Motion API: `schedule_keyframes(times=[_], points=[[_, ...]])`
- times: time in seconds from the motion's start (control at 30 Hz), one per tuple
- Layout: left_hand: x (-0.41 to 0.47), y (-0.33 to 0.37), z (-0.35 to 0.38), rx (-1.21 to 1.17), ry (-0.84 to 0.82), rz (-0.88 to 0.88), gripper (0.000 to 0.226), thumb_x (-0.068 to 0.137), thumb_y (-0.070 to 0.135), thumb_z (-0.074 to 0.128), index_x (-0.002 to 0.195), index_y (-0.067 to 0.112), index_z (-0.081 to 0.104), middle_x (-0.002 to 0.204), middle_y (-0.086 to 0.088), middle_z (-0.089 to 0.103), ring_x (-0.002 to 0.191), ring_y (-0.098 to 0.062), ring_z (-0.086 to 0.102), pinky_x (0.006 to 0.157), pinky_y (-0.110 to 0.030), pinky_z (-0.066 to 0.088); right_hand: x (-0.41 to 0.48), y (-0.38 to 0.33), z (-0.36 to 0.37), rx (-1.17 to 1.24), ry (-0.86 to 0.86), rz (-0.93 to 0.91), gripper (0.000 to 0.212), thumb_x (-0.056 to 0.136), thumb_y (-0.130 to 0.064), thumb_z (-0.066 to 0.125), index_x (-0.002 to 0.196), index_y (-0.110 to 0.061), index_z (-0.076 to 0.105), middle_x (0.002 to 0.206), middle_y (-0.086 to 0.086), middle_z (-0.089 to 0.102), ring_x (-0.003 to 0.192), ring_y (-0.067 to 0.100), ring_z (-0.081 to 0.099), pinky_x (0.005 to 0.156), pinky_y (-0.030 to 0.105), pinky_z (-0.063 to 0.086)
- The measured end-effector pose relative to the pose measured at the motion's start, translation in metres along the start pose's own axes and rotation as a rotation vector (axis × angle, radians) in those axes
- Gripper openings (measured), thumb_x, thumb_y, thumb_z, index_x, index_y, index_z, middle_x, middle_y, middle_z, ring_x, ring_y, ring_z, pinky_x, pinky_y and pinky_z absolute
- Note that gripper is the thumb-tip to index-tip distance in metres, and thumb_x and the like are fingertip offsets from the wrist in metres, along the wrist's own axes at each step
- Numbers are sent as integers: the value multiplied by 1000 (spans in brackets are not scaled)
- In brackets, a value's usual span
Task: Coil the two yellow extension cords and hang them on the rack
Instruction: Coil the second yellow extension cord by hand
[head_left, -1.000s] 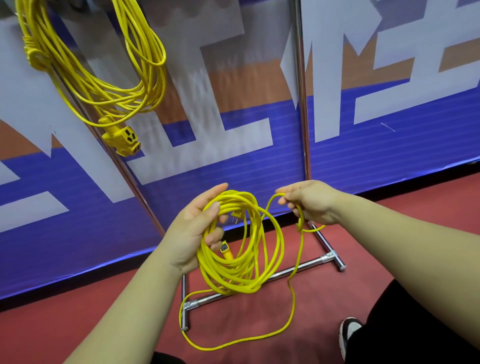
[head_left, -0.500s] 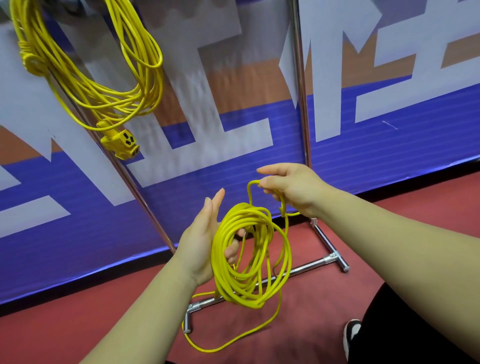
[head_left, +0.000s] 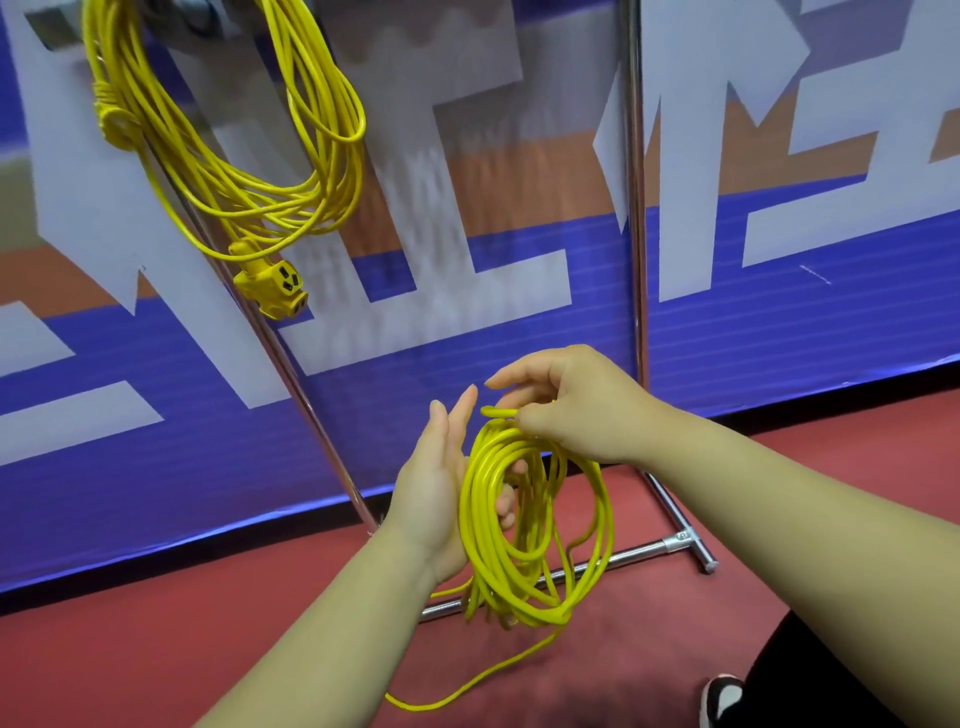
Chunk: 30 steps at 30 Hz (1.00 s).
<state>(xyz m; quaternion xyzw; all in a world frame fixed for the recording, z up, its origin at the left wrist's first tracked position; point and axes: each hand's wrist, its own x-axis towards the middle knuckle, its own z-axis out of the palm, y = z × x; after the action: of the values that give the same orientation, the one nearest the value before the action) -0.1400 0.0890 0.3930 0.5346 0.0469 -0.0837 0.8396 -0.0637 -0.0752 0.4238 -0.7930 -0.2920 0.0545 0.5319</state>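
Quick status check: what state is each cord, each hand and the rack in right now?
Hung cord: coiled, hanging on the rack, socket end dangling.
Held cord: mostly coiled, tail trailing on the floor.
Left hand: holds the held cord.
Right hand: pinches its top loop.
Rack: upright.

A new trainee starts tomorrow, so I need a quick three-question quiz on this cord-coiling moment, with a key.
1. True or false: one coiled cord already hangs on the rack.
2. Where does the loose tail trail? A: down toward the red floor. B: over the rack's top. C: round a wrist.
3. Fill in: the right hand pinches a loop at the ____ of the coil that the left hand carries.
Key: 1 true; 2 A; 3 top.
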Motion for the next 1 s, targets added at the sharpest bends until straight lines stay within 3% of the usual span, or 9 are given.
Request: schedule_keyframes(times=[0.13,0.23,0.37,0.47,0.67,0.9,1.0], points=[[2,-3,1,38,70,24,47,104,57,30,137,36,56,78,-20,58,43,-22,44,49,-29,37,-1,1,0,-24,-53,-6,48,78,3,61,115,-26,69,98,-6,78,85,14,75,80,47,62],[5,-5,3,120,201,93,34,105,44,42,113,23,68,74,-20,55,40,-21,40,48,-27,33,-3,1,2,-18,-56,-26,40,80,8,65,109,-19,71,97,-4,78,86,6,74,81,36,62],[8,-3,5,162,269,155,15,102,26,54,108,15,63,69,-16,54,37,-18,39,42,-23,32,-7,-2,3,-101,-49,-106,39,78,7,71,107,-20,72,92,-10,73,84,0,70,75,18,56],[8,-2,3,220,249,202,14,98,27,61,105,15,64,72,-20,55,36,-19,38,44,-25,33,-6,1,-6,-113,-95,-100,44,78,3,74,113,-24,69,90,-7,68,77,2,66,71,19,55],[8,3,3,297,187,287,13,99,25,61,87,24,66,63,-15,50,36,-21,37,45,-27,33,-3,5,-22,-78,-251,-79,58,81,2,78,130,-24,59,95,2,66,82,11,65,76,22,55],[6,20,-8,239,203,369,7,93,25,66,88,22,62,58,-10,46,34,-19,35,40,-23,32,-5,7,-28,-276,-189,-156,52,84,-7,76,128,-30,60,88,-7,67,81,5,62,75,15,46],[4,26,-12,278,179,428,19,83,23,77,92,21,60,53,-7,48,32,-19,36,39,-22,33,-3,8,-28,-354,-151,-181,44,87,-13,73,122,-35,59,90,-13,66,82,7,62,73,17,46]])
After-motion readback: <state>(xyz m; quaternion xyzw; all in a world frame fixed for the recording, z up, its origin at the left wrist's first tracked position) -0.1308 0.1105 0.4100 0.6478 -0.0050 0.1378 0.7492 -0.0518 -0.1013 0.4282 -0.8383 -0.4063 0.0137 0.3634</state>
